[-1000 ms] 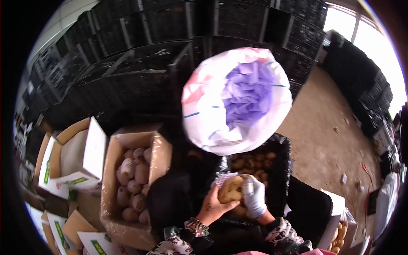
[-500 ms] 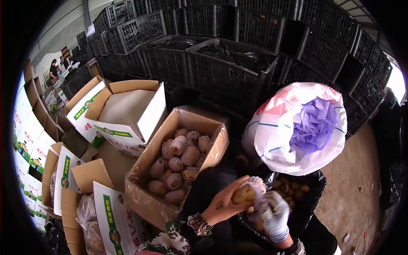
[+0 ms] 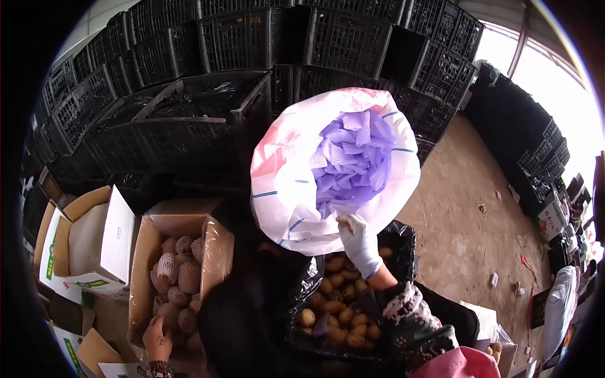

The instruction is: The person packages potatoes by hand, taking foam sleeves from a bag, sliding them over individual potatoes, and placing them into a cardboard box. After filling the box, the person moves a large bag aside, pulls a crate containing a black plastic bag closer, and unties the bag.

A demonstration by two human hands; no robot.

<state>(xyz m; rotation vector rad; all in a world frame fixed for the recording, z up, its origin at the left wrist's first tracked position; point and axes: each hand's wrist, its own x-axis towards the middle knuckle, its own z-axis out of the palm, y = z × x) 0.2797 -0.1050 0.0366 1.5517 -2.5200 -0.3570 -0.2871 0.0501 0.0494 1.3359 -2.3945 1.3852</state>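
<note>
My left hand [image 3: 156, 340], bare, is inside the near end of the cardboard box [image 3: 217, 252]. Its fingers are bent against a potato in a foam net sleeve [image 3: 168, 312]; its lower side is partly hidden. Several more netted potatoes [image 3: 188, 277] lie in this box. My right hand [image 3: 359, 242], in a whitish glove, is at the near rim of the white sack [image 3: 283, 164]. Its fingers are pinched at the edge of the purple foam net sleeves [image 3: 353, 164] that fill the sack. Below it, bare potatoes [image 3: 340, 312] lie in a crate lined with black plastic [image 3: 403, 242].
Stacked black crates [image 3: 246, 41] form a wall behind the sack. An opened white carton [image 3: 116, 239] stands left of the cardboard box, with another carton [image 3: 69, 346] nearer. Dirt floor [image 3: 460, 208] stretches to the right, with scraps lying on it.
The view has swung right. My left hand has gone from above the crate into the cardboard box with the netted potato. My right hand has left that potato and moved up to the sack.
</note>
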